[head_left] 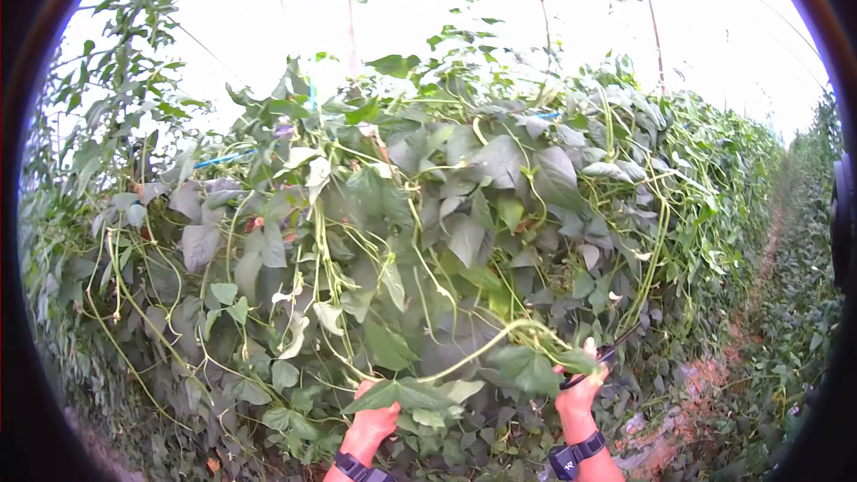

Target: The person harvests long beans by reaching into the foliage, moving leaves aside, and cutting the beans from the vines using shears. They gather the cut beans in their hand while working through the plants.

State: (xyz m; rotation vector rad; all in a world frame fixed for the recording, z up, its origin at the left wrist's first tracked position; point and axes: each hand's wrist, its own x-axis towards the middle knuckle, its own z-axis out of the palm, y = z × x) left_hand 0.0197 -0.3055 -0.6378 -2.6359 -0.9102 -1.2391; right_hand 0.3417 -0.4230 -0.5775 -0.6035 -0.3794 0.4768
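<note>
At the bottom centre my left hand [370, 421] is closed round a green vine [478, 353] with broad leaves, which partly cover its fingers. The vine curves up and right towards my right hand [578, 390], which is closed on dark-handled scissors [612, 355]. Their dark blades point up and to the right. Leaves and stems lie close to the right hand's fingertips. Both wrists wear dark bands.
A dense wall of climbing plants [464, 232] fills the view ahead, with loose vines hanging down. At the right, reddish soil [701, 384] runs beside another plant row [799, 303]. Blue string [223, 159] crosses the upper left foliage.
</note>
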